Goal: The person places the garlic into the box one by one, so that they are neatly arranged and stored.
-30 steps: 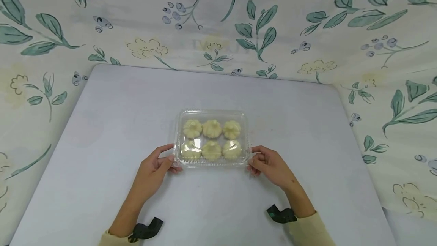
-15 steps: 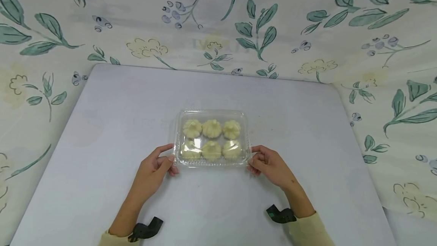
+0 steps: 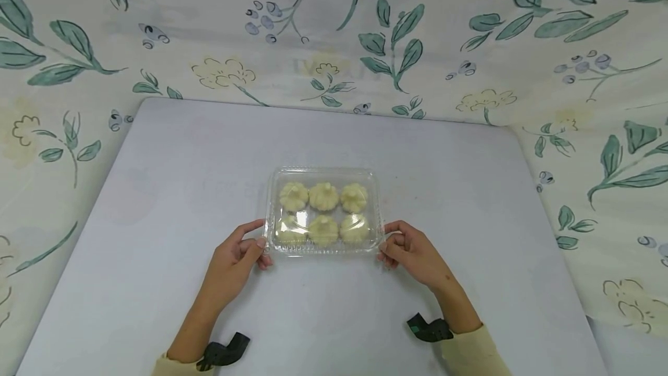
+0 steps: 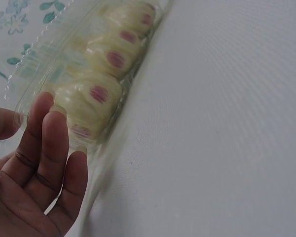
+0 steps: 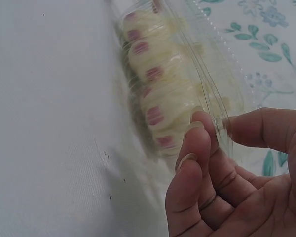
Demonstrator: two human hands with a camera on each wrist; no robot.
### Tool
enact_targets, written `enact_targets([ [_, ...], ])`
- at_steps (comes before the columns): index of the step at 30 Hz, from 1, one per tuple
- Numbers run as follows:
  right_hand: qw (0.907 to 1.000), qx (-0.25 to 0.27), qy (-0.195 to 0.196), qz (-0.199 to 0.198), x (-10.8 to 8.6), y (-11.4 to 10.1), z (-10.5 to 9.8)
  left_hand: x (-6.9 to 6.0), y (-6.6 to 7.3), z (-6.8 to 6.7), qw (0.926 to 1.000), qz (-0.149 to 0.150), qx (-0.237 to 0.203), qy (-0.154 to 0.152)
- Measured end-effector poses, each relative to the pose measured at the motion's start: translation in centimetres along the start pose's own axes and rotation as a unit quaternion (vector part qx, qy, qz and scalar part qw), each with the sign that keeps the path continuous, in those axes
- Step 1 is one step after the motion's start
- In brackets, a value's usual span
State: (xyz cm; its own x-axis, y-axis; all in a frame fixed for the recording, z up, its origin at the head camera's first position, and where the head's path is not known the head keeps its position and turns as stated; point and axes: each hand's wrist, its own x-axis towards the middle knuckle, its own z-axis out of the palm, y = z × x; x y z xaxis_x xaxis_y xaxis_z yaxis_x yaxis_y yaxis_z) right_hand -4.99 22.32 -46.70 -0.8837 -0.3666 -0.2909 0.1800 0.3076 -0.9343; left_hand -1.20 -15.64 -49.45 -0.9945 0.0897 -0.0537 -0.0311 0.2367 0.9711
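A clear plastic clamshell box (image 3: pixel 325 175) lies closed on the white table in the head view. Inside sit two rows of pale yellow, pleated buns (image 3: pixel 324 196), shaped somewhat like garlic bulbs. Both wrist views show pinkish-purple patches on the sides of the buns (image 4: pixel 91 94). My left hand (image 3: pixel 232 263) pinches the box's front left corner between thumb and fingers. At the front right corner, my right hand (image 3: pixel 414 254) pinches the rim the same way. In the right wrist view, the thumb and fingertips meet across the clear rim (image 5: pixel 207 81).
The white tabletop (image 3: pixel 209 149) spreads around the box on all sides. Behind and beside it hangs a cloth (image 3: pixel 313 74) printed with leaves and flowers. A black wrist camera (image 3: pixel 224 351) is strapped to the left wrist, and another black camera (image 3: pixel 430 328) to the right.
The box and both hands stay nearly where they were. My left hand's lower fingertips have drawn back slightly from the box's front edge.
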Motion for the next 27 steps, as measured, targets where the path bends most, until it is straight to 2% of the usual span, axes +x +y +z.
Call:
enact_targets([
  [12,1.0,0.007,-0.006,-0.001,0.01,-0.06,-0.01,0.05,-0.04,-0.07,0.9999,0.005,-0.01,-0.003],
  [21,0.9995,0.004,-0.021,-0.025,-0.05,-0.1,-0.13,0.07,-0.12,-0.13,0.9999,0.006,-0.008,-0.009],
  [27,0.9995,0.001,-0.015,-0.026,-0.03,-0.08,-0.12,0.05,-0.07,-0.09,0.9999,0.002,0.002,-0.011],
])
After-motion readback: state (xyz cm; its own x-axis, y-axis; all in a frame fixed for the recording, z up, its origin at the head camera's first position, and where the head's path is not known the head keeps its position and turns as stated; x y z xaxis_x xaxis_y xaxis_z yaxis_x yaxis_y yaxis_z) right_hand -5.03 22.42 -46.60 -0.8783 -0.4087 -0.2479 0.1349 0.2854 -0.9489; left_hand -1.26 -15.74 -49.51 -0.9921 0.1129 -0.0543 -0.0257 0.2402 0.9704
